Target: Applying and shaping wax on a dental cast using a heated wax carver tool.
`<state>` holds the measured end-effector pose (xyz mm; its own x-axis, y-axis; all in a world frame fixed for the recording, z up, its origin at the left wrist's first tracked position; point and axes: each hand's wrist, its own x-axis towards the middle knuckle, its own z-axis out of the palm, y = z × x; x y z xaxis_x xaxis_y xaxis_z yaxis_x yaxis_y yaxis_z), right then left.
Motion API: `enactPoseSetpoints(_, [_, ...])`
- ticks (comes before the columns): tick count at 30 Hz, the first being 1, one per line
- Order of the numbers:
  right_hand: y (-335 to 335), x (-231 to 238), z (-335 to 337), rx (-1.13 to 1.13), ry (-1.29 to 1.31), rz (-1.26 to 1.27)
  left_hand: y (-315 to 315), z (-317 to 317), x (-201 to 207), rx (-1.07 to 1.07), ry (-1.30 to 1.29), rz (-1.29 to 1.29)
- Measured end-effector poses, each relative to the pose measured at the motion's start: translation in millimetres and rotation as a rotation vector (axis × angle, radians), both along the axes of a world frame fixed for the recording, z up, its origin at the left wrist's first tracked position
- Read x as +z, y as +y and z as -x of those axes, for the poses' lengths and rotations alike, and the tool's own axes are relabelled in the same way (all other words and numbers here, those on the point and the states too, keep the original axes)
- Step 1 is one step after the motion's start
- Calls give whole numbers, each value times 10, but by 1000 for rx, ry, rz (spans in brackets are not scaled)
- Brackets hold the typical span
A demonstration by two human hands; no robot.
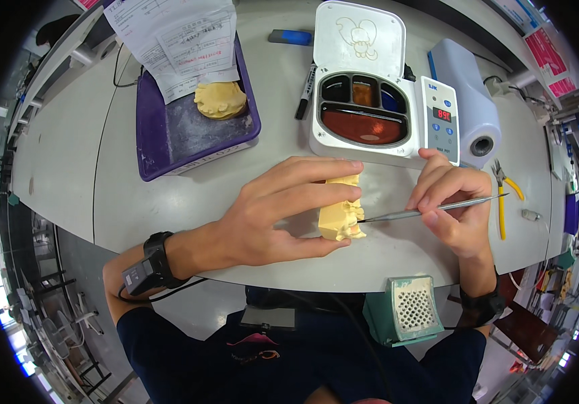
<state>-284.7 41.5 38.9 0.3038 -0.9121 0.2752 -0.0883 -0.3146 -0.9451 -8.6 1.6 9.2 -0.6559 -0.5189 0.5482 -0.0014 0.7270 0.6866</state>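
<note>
My left hand is wrapped round a yellow plaster dental model, fingers over its far side and thumb along the near side. The row of teeth on the model faces right. In my right hand a thin metal wax carver is pinched like a pen. Its left tip reaches the teeth of the model; whether it touches cannot be made out. The other pointed end sticks out past my right hand. Just beyond both hands stands a white wax heater with its lid up, holding red, amber, blue and dark wax.
A purple tray at the back left holds another yellow plaster piece and papers. A marker and a blue object lie by the heater. Yellow-handled pliers lie right, near a grey-blue machine. A green perforated box sits at the front edge.
</note>
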Motion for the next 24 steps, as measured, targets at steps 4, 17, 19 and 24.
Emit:
enactPoseSetpoints(4, [10,-2,4,-10,-1,-15,-4,-1,15,0,-4,-5])
enactPoseSetpoints(17, [17,17,8,-5,-8,-23,13,-3,22,8,6,-13])
enactPoseSetpoints(19, [16,23,4,-9,-18,-35,8,0,17,8,8,-15])
enactPoseSetpoints(24, [12,18,17,11,-6,-20,7,4,18,12,10,-14])
